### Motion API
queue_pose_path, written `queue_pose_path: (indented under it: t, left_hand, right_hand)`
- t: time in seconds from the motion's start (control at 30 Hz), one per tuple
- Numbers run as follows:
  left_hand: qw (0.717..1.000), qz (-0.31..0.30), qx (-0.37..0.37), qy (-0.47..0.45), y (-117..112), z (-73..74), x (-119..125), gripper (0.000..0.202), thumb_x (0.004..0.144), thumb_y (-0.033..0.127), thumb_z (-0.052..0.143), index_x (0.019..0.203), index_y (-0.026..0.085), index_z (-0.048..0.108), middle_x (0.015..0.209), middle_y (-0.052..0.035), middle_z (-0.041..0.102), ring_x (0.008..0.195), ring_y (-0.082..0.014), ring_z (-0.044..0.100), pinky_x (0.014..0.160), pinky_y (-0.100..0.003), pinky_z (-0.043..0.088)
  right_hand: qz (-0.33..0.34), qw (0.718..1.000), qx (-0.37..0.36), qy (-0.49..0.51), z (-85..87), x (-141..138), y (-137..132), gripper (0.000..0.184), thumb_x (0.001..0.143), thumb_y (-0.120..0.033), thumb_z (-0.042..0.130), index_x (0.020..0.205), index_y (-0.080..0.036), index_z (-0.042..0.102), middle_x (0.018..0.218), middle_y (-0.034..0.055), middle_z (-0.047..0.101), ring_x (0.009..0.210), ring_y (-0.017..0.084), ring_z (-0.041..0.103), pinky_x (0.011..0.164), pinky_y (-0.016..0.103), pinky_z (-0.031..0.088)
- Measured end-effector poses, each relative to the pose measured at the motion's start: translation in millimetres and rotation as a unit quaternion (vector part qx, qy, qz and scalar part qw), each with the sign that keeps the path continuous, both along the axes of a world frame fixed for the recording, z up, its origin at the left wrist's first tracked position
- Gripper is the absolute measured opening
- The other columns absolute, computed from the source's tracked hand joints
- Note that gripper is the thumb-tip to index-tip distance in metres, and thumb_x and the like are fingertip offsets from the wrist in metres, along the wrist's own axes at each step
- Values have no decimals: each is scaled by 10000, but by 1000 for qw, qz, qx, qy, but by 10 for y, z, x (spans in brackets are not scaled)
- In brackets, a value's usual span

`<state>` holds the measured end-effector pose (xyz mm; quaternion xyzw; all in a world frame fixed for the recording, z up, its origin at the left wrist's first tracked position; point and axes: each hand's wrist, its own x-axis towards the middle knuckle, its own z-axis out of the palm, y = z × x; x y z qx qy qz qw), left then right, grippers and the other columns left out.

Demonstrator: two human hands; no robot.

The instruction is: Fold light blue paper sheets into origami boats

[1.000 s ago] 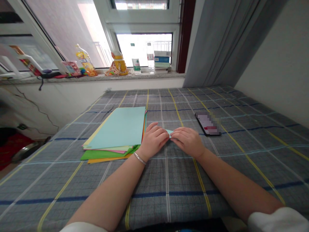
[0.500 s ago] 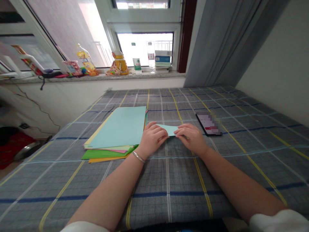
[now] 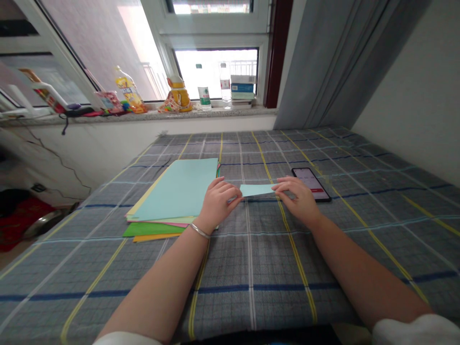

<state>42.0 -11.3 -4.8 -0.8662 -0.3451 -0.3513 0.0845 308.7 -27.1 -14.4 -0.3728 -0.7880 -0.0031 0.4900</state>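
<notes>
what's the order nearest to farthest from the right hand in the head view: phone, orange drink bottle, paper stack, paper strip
1. Paper strip: held in the right hand.
2. Phone: right, partly behind that hand.
3. Paper stack: left, beside the left hand.
4. Orange drink bottle: far left, on the windowsill.

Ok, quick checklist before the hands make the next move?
1. Left hand gripping strip at its left end: ok.
2. Right hand gripping the right end: ok.
3. Strip's middle uncovered by fingers: ok.
4. Strip creases sharp: cannot tell, too small.
5. Stack squared up: not ok, green sheet and orange sheet stick out.
6. Right hand off phone: cannot tell, they overlap in view.
</notes>
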Motion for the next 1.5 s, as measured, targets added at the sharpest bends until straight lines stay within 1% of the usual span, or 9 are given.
queue_pose_path:
  t: [0.3, 0.53, 0.7, 0.87, 1.1, 1.27, 1.37, 1.43, 1.5]
  left_hand:
    - [1000, -6, -19, 5, -5, 35, -26, 118, 872, 309, 604, 789, 225, 610, 830, 15, 695, 849, -154, 625, 1043, -406, 341]
    - [999, -30, -26, 1, -31, 61, -25, 142, 893, 318, 575, 793, 223, 605, 829, 19, 690, 838, -140, 621, 1048, -396, 344]
    - [998, -44, -34, -14, -25, 63, -32, 142, 893, 322, 574, 801, 225, 622, 836, 13, 693, 834, -138, 629, 1040, -399, 361]
    - [996, -70, -42, -28, -18, 39, -12, 136, 884, 327, 588, 808, 218, 619, 833, 9, 691, 816, -135, 627, 1003, -385, 404]
    - [994, -67, -64, -66, -17, 35, -17, 148, 871, 321, 601, 772, 211, 597, 797, -5, 678, 794, -152, 611, 935, -379, 447]
    - [982, -34, -118, -145, 33, -25, -46, 152, 872, 283, 586, 750, 198, 556, 793, -8, 648, 780, -148, 603, 774, -302, 487]
    - [968, -37, -150, -199, 30, -70, 0, 120, 835, 266, 635, 897, 189, 567, 895, -18, 651, 833, -149, 619, 805, -306, 497]
    - [967, -43, -153, -198, 0, -85, 58, 321, 792, 274, 694, 1068, 191, 553, 1026, -42, 644, 926, -165, 615, 866, -331, 490]
    - [973, -26, -139, -180, -41, -83, 117, 373, 785, 270, 708, 1117, 201, 552, 1078, -48, 637, 986, -182, 599, 906, -354, 474]
  right_hand:
    - [5, 1000, -7, 1, 25, 46, 13, 73, 848, -217, 606, 791, -259, 624, 877, -9, 732, 978, 211, 635, 908, 426, 473]
    - [2, 1000, -8, 26, 92, 30, -66, 76, 846, -206, 618, 788, -255, 617, 877, -5, 730, 973, 203, 628, 913, 419, 470]
    - [0, 999, -15, 31, 79, 56, -42, 74, 844, -220, 621, 780, -256, 613, 885, -4, 729, 958, 205, 633, 900, 423, 477]
    - [-14, 999, -26, 40, 66, 75, -22, 76, 846, -251, 615, 771, -265, 617, 887, 0, 729, 963, 217, 636, 906, 443, 475]
    - [-11, 998, -44, 45, 62, 79, -21, 90, 849, -273, 605, 760, -262, 619, 881, 6, 727, 945, 216, 645, 903, 437, 477]
    - [-58, 985, -56, 155, 37, 171, 30, 60, 851, -281, 593, 806, -248, 614, 911, 24, 716, 928, 208, 650, 861, 415, 498]
    - [-54, 983, -53, 169, 25, 147, 33, 45, 843, -271, 604, 809, -243, 613, 911, 25, 716, 930, 207, 652, 872, 418, 495]
    - [-34, 987, -52, 150, 20, 81, 10, 49, 845, -256, 601, 798, -245, 614, 902, 22, 715, 929, 202, 652, 894, 422, 487]
    - [-11, 991, -56, 122, 13, 5, -19, 59, 849, -248, 595, 792, -249, 611, 898, 19, 714, 933, 198, 649, 902, 422, 488]
